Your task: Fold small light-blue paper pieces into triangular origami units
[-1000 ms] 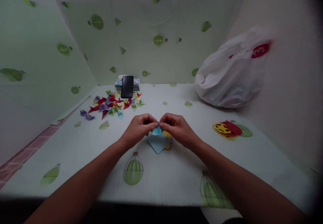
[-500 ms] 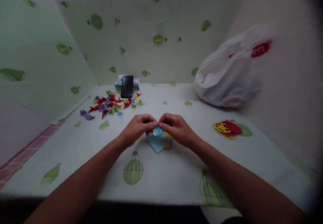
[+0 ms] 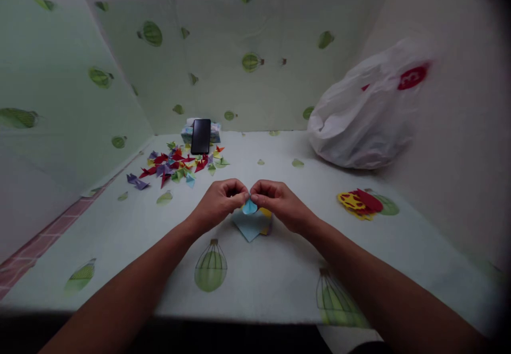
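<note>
Between my fingertips I hold a small folded piece of bright blue origami paper. My left hand pinches its left side, and my right hand pinches its right side, thumbs nearly meeting at the top. Just beneath lies a pale blue paper square on the table, one corner pointing toward me. Yellow paper sticks out from under it at the right. The tips of some fingers are hidden behind the folded paper.
Several folded paper cranes in mixed colours lie heaped at the left. Behind them a phone leans on a tissue box. A white plastic bag stands at the back right, with red and yellow cutouts nearer me.
My hands stay in nearly the same place. The folded blue paper between the fingertips has shifted slightly, and its creased face shows a little differently.
</note>
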{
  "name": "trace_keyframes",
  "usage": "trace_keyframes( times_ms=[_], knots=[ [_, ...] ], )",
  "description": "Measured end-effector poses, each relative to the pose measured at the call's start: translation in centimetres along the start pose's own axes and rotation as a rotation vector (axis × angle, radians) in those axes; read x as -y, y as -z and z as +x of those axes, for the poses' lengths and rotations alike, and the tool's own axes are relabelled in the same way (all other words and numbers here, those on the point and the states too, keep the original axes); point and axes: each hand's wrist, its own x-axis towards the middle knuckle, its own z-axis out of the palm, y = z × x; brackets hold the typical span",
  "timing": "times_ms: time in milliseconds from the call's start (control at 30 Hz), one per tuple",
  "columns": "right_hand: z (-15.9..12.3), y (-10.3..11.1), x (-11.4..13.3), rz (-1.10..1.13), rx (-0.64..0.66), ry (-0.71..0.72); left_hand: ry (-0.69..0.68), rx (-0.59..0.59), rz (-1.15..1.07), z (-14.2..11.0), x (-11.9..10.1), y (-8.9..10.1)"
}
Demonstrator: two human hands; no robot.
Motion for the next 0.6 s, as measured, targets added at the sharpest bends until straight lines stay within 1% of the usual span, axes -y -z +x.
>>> trace_keyframes(
  times_ms=[200, 400, 600],
  knots=[
    [0.10, 0.12, 0.30, 0.083, 0.016, -0.068, -0.038, 0.010, 0.047, -0.07, -0.15, 0.02],
    [0.09, 0.13, 0.29, 0.030, -0.022, -0.092, -0.027, 0.043, 0.011, 0.04, 0.17, -0.04],
    [0.07, 0.30, 0.40, -0.007, 0.005, -0.094, -0.031, 0.083, 0.024, 0.01, 0.25, 0.24]
  ],
)
